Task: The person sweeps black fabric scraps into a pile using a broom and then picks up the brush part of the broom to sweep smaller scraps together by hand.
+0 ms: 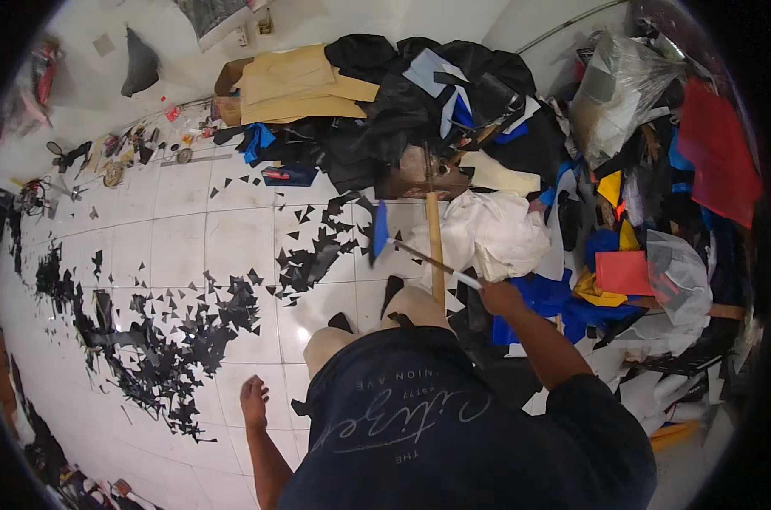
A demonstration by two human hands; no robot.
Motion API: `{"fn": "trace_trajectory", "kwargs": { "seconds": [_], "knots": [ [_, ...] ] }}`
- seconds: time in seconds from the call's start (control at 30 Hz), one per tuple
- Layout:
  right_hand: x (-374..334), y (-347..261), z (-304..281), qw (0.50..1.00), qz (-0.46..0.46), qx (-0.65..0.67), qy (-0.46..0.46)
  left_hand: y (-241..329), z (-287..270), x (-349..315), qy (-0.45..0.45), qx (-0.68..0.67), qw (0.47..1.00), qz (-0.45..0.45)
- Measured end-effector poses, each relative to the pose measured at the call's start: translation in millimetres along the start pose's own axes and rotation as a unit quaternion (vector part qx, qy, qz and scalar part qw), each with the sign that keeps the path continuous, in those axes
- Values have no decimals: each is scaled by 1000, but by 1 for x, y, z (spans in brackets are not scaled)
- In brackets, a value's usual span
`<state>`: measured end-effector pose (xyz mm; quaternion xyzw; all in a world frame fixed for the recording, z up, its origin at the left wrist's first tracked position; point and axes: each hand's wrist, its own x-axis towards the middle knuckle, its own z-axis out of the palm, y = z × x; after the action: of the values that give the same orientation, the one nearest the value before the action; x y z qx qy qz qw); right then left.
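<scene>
While the right hand (pixel 502 298) grips a blue-headed brush (pixel 380 231), the left hand (pixel 254 401) hangs leftward, fingers loosely curled. Brush extends near black scraps (pixel 305 269) on tiled floor (pixel 177 246); contact unclear. White bundle (pixel 498 234) ahead; tan sheets (pixel 288 83) farther off.

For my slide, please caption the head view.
Right hand gripping a blue-headed broom, left hand empty, above white tiles strewn with black scraps.
</scene>
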<state>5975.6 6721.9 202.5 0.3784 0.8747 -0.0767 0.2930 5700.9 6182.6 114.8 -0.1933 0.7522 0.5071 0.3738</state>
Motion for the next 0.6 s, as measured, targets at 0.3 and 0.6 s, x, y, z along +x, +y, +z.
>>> {"fn": "trace_trajectory", "kwargs": {
  "seconds": [0.3, 0.6],
  "knots": [
    [155, 114, 6, 994, -58, -62, -72, -125, -11, -122, 147, 38, 959, -241],
    [282, 175, -19, 971, -168, -108, -128, -73, 130, -195, 91, 88, 966, -227]
  ]
}}
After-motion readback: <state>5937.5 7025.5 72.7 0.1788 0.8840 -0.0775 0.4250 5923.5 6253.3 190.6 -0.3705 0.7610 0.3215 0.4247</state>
